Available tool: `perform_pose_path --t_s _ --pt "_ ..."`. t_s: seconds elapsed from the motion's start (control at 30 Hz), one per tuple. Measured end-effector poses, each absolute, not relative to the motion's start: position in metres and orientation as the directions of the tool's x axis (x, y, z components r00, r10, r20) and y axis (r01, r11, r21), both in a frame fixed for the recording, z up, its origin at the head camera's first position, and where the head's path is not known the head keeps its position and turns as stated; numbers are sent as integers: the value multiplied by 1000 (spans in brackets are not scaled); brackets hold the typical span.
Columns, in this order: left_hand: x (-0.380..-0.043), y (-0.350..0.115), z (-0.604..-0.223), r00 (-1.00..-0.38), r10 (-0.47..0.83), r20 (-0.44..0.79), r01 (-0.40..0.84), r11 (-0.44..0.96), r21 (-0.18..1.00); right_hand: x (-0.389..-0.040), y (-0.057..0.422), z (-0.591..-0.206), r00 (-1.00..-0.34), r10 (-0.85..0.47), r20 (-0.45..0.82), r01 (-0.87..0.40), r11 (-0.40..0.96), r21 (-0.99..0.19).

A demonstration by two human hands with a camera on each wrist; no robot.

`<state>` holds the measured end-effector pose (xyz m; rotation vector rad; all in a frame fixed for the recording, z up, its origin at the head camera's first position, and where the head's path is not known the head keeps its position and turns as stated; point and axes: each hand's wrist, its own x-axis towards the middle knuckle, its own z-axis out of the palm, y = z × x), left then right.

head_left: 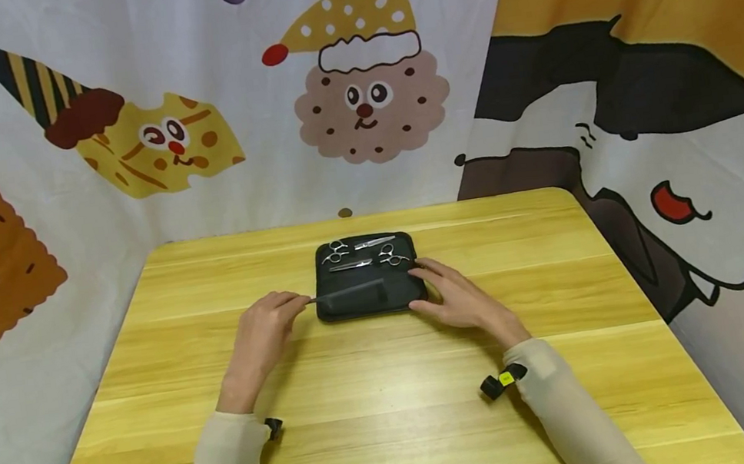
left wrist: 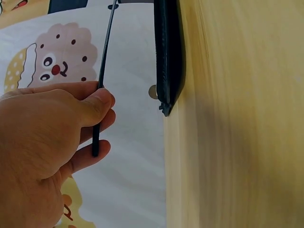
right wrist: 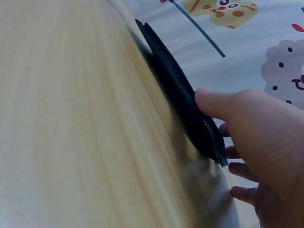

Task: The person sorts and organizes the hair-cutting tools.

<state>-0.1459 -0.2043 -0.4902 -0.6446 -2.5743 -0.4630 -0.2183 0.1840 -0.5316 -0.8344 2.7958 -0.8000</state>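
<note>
A black comb [head_left: 355, 294] with a thin handle is pinched by my left hand [head_left: 265, 326]; in the left wrist view its handle [left wrist: 96, 130] lies between thumb and fingers. The comb is raised over the front part of a black zippered case [head_left: 323, 275], which lies flat on the table. Two pairs of silver scissors, an upper pair [head_left: 336, 253] and a lower pair [head_left: 351, 265], lie on the case behind the comb. At the case's right edge is my right hand [head_left: 456, 295], fingers spread and loosely bent. Its thumb [right wrist: 213, 102] is at the case edge in the right wrist view.
The wooden table [head_left: 394, 415] has its far edge against a patterned cloth [head_left: 196, 45] with cartoon figures. More cloth [head_left: 693, 177] hangs at the right. A dark camera [head_left: 498, 383] is strapped on the right wrist.
</note>
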Motion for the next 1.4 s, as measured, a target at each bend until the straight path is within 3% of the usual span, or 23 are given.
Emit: perform_pose_path --t_s 0.53,1.4 --pt "-147 -207 -501 -825 346 448 477 851 221 -216 182 -538 -831 -552 71 -528 740 -416" --pt "-154 -212 -506 -889 330 317 405 891 207 -217 178 -538 -832 -547 96 -532 735 -420"
